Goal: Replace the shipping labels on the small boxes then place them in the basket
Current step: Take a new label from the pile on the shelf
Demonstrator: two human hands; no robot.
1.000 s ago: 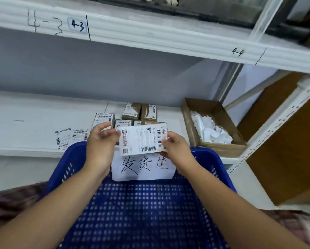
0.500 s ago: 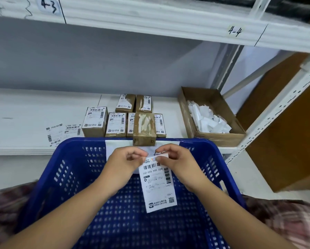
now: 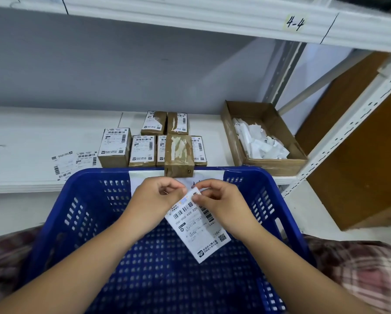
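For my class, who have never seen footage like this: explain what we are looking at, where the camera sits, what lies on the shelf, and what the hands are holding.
There is no machine here. A camera worn on a person's head looks forward and down at their two bare hands. The left hand and right hand pinch the top of a white shipping label with their fingers, above a blue basket. It looks as if they are peeling its corner. On the white shelf stand small brown boxes, most with labels; the nearest box has none. Loose labels lie to the left, and an open carton of white paper scraps sits to the right.
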